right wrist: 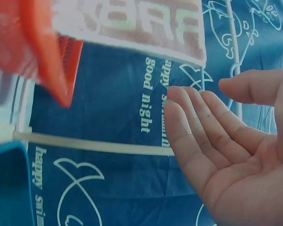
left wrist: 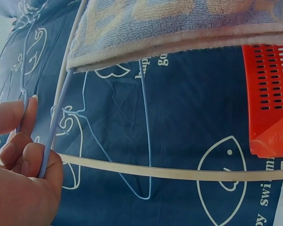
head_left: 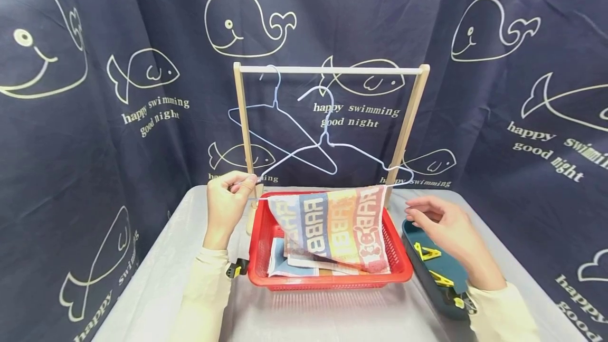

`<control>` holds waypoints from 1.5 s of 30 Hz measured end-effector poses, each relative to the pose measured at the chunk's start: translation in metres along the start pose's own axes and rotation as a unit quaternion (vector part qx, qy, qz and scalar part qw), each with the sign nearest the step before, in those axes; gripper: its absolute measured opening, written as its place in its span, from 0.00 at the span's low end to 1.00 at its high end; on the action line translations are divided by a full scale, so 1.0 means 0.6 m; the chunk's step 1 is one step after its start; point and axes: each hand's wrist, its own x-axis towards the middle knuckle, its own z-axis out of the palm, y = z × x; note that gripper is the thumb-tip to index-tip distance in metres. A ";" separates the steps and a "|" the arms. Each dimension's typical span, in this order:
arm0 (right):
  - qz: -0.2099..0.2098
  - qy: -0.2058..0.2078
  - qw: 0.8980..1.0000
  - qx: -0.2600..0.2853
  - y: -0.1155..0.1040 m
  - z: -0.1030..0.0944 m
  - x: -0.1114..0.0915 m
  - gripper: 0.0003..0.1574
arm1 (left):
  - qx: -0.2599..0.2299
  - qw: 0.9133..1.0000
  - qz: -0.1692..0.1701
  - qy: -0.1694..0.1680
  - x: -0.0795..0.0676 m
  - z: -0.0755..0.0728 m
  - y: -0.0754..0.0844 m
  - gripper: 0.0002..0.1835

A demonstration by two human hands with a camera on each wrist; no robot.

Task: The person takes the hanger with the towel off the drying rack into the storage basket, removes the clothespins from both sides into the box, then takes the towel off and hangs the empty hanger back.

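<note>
My left hand (head_left: 227, 202) pinches the left end of a light blue wire hanger (head_left: 353, 146), which is held up above the red basket. Over the hanger's bottom bar hangs a striped towel (head_left: 342, 226) with lettering, its lower part reaching down into the basket. In the left wrist view, fingers (left wrist: 35, 157) curl round the hanger's wire beside the towel's edge (left wrist: 132, 52). My right hand (head_left: 442, 226) is held apart from the hanger's right end, over the blue tray. The right wrist view shows its fingers (right wrist: 193, 127) relaxed with nothing between them.
Behind the red basket (head_left: 332, 281) stands a wooden rack (head_left: 332, 70) with a second blue hanger (head_left: 285, 110) on its bar. More folded cloth (head_left: 280, 263) lies in the basket. The blue tray (head_left: 448, 305) at right holds yellow clips (head_left: 427, 251). A whale-print curtain (head_left: 361, 20) surrounds the table.
</note>
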 end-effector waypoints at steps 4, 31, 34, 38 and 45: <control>0.004 0.000 1.000 0.015 -0.009 0.005 0.016 0.17 | -0.002 1.000 0.002 -0.002 0.002 0.002 -0.002 0.04; 0.036 -0.091 0.984 0.147 -0.004 0.035 0.051 0.20 | -0.008 1.000 -0.009 0.018 -0.005 0.009 0.040 0.04; 0.046 -0.085 0.985 0.143 -0.005 0.041 0.055 0.21 | -0.008 1.000 -0.002 0.014 -0.002 0.007 0.016 0.05; 0.051 -0.085 0.984 0.150 -0.004 0.049 0.058 0.22 | -0.012 1.000 0.002 0.009 0.002 0.005 -0.002 0.05; 0.037 -0.095 0.974 0.204 -0.001 0.065 0.063 0.20 | -0.011 1.000 0.003 0.013 0.000 0.009 0.001 0.04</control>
